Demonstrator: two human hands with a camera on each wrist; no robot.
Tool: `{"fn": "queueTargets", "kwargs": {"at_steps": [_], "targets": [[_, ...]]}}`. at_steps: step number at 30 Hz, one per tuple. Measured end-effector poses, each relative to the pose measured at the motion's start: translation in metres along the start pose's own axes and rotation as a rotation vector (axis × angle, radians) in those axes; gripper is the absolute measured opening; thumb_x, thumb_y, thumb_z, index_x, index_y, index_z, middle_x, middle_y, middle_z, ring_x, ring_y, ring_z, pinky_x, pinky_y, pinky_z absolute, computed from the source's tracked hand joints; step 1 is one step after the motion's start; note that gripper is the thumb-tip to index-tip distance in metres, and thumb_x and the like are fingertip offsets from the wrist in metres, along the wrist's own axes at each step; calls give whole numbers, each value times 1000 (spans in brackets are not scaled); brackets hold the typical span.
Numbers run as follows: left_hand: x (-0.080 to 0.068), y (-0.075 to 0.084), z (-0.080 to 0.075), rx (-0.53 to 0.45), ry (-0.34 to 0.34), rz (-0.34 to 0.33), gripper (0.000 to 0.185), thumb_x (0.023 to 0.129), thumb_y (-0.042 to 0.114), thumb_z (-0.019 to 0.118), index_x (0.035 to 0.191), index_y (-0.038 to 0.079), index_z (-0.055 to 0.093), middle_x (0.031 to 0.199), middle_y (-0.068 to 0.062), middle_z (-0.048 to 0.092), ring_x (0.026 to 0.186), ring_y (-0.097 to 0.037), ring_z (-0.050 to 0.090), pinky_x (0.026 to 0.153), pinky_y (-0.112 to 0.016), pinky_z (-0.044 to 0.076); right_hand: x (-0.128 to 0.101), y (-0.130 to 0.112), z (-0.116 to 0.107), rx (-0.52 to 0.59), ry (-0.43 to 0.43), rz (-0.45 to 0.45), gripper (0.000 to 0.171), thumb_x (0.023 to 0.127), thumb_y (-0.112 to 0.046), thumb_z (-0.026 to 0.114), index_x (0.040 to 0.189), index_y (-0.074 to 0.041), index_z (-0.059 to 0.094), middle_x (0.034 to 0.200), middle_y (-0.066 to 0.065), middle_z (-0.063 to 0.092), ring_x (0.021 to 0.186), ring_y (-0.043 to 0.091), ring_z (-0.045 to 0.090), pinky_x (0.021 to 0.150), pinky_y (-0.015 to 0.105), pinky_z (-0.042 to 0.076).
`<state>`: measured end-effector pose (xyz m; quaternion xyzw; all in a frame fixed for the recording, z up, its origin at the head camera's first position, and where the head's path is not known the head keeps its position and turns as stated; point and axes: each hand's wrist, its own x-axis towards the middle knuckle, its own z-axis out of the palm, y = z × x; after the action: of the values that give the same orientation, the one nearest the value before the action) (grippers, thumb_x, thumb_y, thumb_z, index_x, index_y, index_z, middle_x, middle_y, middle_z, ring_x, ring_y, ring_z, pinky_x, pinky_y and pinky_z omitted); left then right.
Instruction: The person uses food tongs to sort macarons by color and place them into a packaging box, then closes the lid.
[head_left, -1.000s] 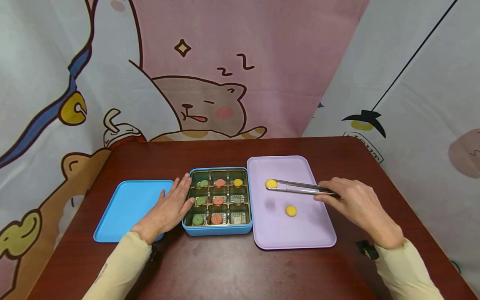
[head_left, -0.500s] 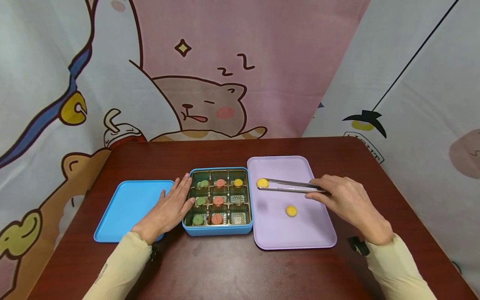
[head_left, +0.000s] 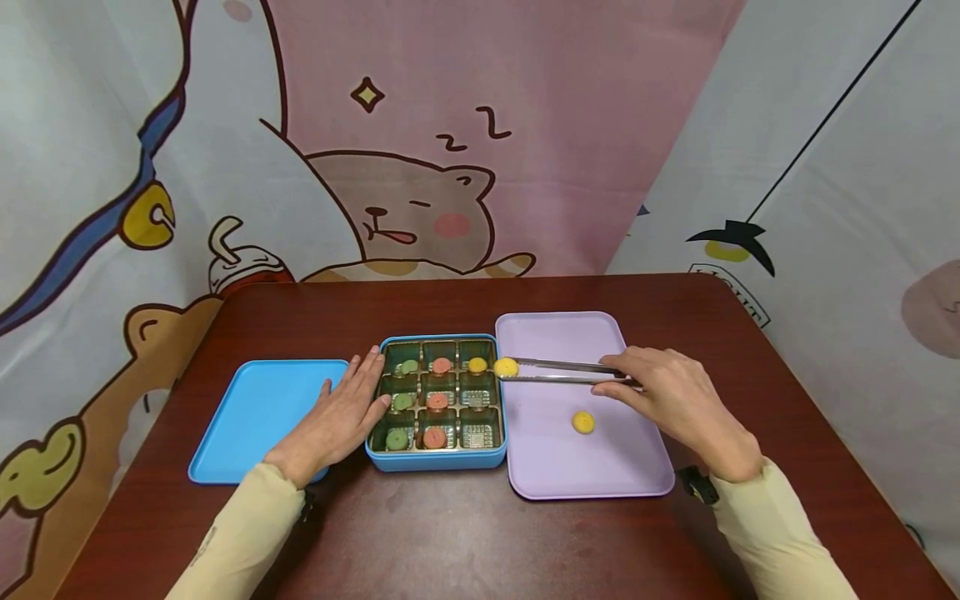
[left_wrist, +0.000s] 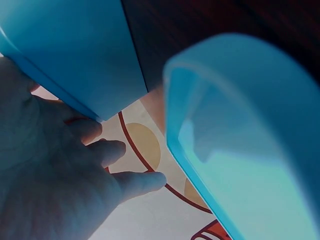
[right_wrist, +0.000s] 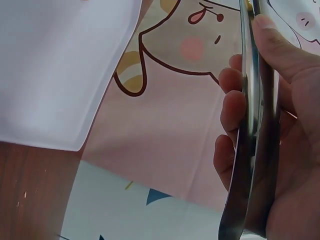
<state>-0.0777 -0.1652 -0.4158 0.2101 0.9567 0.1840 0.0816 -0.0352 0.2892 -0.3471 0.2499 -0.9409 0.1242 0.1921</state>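
Observation:
My right hand (head_left: 671, 400) grips metal tongs (head_left: 562, 372), fingers on one arm and thumb on the other, as the right wrist view shows. Between the tong tips is a round yellow piece (head_left: 506, 367), over the seam where the blue box meets the lilac tray. Flat against the left side of the blue box (head_left: 442, 461) rests my left hand (head_left: 330, 425), fingers straight. Inside the box, a gold divider forms small compartments. Green pieces (head_left: 397, 439) fill the left column, orange pieces (head_left: 435, 437) the middle one, and one yellow piece (head_left: 477, 365) sits at the back right.
The lilac tray (head_left: 600, 467) stands right of the box with another yellow piece (head_left: 582, 422) on it. A blue lid (head_left: 255, 417) lies on the left, partly behind my left forearm. Behind the dark wooden table (head_left: 442, 533) hangs a cartoon-printed cloth (head_left: 585, 125).
My right hand has carried the tongs and the yellow piece leftward across the lilac tray to the box's right edge. The left hand has stayed in place.

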Motion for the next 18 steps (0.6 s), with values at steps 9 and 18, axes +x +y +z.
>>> {"fn": "queueTargets", "kwargs": {"at_steps": [9,18], "targets": [[-1,0,0,0,4,3,68,113,36,40,167,5,12,174,-12,6,157,-40,11,114,-78,15,8,-7,5,14,-37,3,35,83,-43,85,103,-15,79,82,-8,68,64,6,52,55,30,46],[-1,1,0,-3,2,1,68,113,36,41,167,5,13,174,-12,6,158,-40,10,114,-78,14,15,-12,9,-1,-121,50,38,83,-42,86,107,-14,80,85,-6,71,67,10,54,58,31,46]]}}
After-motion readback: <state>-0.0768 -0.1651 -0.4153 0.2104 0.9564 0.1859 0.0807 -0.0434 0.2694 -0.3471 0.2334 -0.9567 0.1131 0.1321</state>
